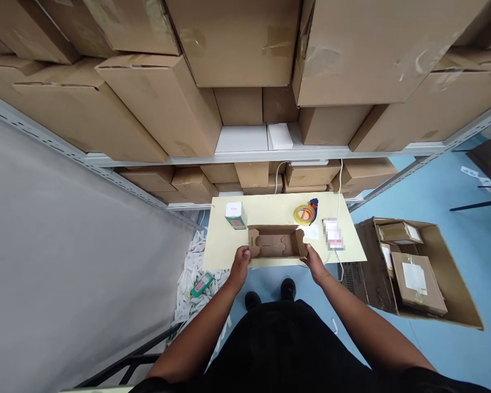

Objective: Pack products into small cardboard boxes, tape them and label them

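Note:
An open cardboard box (270,246) lies at the front edge of the pale yellow table (225,251), its inside facing up with folded flaps showing and nothing in it. My left hand (240,263) grips its left end, thumb over the edge. At the right end, my right hand (315,262) holds the other side, its fingers partly hidden behind the wall. Just beyond the box's left corner stands a small white and green box (235,215). A tape dispenser with yellow tape (305,214) lies behind the box's right end.
Shelves (245,155) packed with cardboard boxes rise behind the table. A white label-covered item (333,233) with a cable lies at the table's right. On the floor, a large carton (454,273) holds parcels at right; white scraps and a green box (202,284) lie at left.

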`<state>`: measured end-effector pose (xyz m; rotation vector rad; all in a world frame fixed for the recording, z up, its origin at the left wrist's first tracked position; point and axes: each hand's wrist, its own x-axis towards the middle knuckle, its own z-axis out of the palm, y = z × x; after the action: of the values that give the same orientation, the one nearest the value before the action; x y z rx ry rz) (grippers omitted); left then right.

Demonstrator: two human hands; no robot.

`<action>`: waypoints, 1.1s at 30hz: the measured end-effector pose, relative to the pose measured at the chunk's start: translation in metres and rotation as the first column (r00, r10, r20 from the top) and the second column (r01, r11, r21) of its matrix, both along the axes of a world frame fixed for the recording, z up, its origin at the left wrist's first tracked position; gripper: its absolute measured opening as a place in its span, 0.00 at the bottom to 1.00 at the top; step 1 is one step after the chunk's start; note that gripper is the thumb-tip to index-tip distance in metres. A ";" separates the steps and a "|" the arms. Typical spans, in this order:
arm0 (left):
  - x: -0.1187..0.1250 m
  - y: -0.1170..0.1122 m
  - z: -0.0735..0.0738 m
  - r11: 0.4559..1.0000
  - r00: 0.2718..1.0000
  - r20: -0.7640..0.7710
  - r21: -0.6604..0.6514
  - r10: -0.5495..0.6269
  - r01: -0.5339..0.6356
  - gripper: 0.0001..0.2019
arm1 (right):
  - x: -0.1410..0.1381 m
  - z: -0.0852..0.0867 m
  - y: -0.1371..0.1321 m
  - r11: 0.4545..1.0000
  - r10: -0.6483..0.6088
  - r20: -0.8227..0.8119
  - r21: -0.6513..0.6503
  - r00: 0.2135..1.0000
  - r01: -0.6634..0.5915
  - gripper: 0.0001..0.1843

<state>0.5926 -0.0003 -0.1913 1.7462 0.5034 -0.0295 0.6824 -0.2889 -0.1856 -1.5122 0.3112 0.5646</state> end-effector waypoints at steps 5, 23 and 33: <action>0.004 -0.002 0.001 0.997 1.000 -0.021 -0.074 -0.024 0.022 0.28 | -0.001 0.013 -0.003 0.984 0.135 0.031 -0.121 0.990 -0.130 0.30; -0.004 -0.046 0.034 0.956 0.955 -0.078 0.095 0.285 -0.277 0.30 | 0.031 -0.004 -0.018 0.902 0.244 0.009 -0.369 0.970 -0.224 0.34; -0.117 -0.112 0.066 0.813 0.825 0.155 0.145 0.544 -0.563 0.29 | 0.039 0.037 -0.019 0.641 0.702 0.081 -0.504 0.707 -0.578 0.32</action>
<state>0.4752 -0.1128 -0.1252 1.7061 0.9480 0.5425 0.7215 -0.3077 -0.1490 -2.1445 -0.3874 0.8796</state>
